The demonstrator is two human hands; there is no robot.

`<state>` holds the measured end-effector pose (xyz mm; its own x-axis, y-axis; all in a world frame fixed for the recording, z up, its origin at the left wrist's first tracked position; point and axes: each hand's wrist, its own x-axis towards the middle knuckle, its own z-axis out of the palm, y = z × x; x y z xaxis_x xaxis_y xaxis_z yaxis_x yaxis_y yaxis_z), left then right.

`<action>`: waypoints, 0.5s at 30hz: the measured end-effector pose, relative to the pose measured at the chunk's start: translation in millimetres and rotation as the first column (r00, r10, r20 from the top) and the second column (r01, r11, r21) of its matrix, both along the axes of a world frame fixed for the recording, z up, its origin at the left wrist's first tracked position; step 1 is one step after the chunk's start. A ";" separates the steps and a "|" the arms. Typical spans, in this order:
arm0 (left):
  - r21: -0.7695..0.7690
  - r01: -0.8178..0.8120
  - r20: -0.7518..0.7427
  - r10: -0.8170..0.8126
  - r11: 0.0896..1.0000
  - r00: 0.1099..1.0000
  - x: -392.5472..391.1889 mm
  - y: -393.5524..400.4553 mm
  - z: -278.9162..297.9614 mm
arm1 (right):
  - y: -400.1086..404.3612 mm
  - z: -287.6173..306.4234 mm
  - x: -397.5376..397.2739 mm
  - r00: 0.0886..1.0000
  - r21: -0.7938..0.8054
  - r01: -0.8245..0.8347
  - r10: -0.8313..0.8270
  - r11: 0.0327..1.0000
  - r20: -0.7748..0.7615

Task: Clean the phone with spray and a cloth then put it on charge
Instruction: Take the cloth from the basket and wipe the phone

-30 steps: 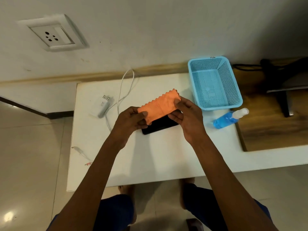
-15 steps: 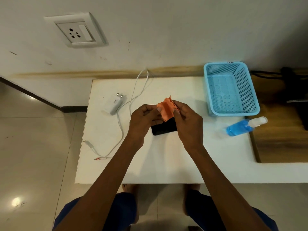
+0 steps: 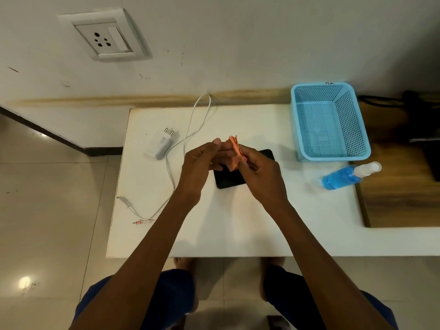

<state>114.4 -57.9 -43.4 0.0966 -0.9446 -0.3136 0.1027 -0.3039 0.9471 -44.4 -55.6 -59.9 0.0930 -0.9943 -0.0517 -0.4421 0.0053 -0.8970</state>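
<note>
A small orange cloth [image 3: 235,153] is bunched up between my two hands above the table. My left hand [image 3: 202,160] holds its left side and my right hand [image 3: 259,167] pinches its right side. Under the hands a black phone [image 3: 229,178] lies flat on the white table [image 3: 238,222], partly hidden. A blue spray bottle [image 3: 345,177] with a white cap lies on its side at the right. A white charger plug [image 3: 160,144] lies at the left, and its white cable [image 3: 190,129] runs to a loose end [image 3: 141,221] near the table's left edge.
A light blue plastic basket [image 3: 329,120] stands at the table's back right. A wall socket [image 3: 104,35] sits on the wall above left. A wooden surface [image 3: 400,186] with dark objects adjoins the table on the right. Tiled floor lies to the left.
The orange cloth was spread out wide between the hands; now it is folded into a small bunch and the hands have come close together. The view has shifted left.
</note>
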 end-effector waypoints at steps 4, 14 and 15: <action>-0.063 0.064 0.475 -0.027 0.996 0.879 10.0 2.1 -11.5 | -11.3 -1.8 -19.8 0.981 -0.065 0.155 -0.161 0.986 -0.105; 0.194 0.447 0.914 -0.326 0.873 0.241 33.6 17.1 -54.4 | 10.3 -26.4 -57.2 0.877 -0.364 -0.105 -0.087 0.926 -0.473; 0.193 0.455 0.921 -0.320 0.869 0.221 33.4 18.1 -56.1 | 14.8 -27.9 -57.9 0.873 -0.377 -0.139 -0.066 0.916 -0.483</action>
<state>147.7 -39.8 -99.4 -0.1375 -0.9702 -0.1994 -0.9327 0.0591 0.3557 -102.3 -40.9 -87.7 0.1957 -0.9371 0.2891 -0.8056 -0.3217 -0.4975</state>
